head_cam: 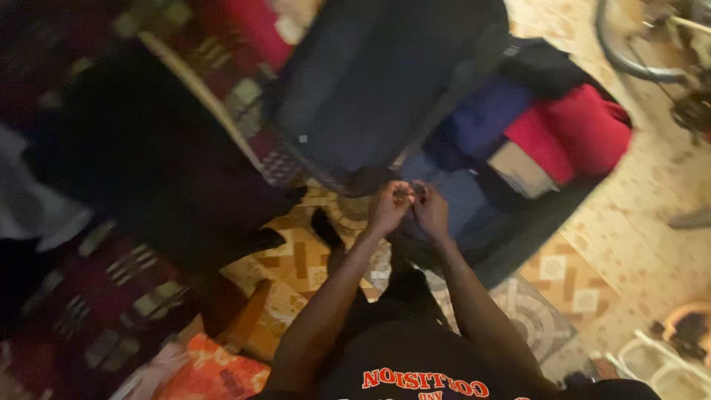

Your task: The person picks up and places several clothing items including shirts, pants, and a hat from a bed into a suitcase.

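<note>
- Two bare hands meet at the middle of the view, the left hand [389, 207] and the right hand [431, 211] brought together with fingertips touching over a small dark object [409, 194].
- Blur hides what that small thing is. Both sets of fingers look curled in and pinching at it, yet I cannot tell for certain whether either hand truly grips it.
- It sits between the fingertips, held up in front of the person's body, above a dark blue-grey garment [370, 81] spread on the pile beyond.
- Judging by its size, it is probably light and easy to drop, so a fingertip pinch from both sides seems the sensible hold; whether it is stiff or soft cannot be made out.
- Just beyond the hands lie folded clothes: a royal blue cloth [485, 118], a red fabric bundle [585, 130] and a light blue denim piece [452, 189], all soft and limp by the look of them.
- Underneath shows a tan patterned floor covering [296, 259], with an orange printed bag [215, 374] near the person's left elbow.
</note>
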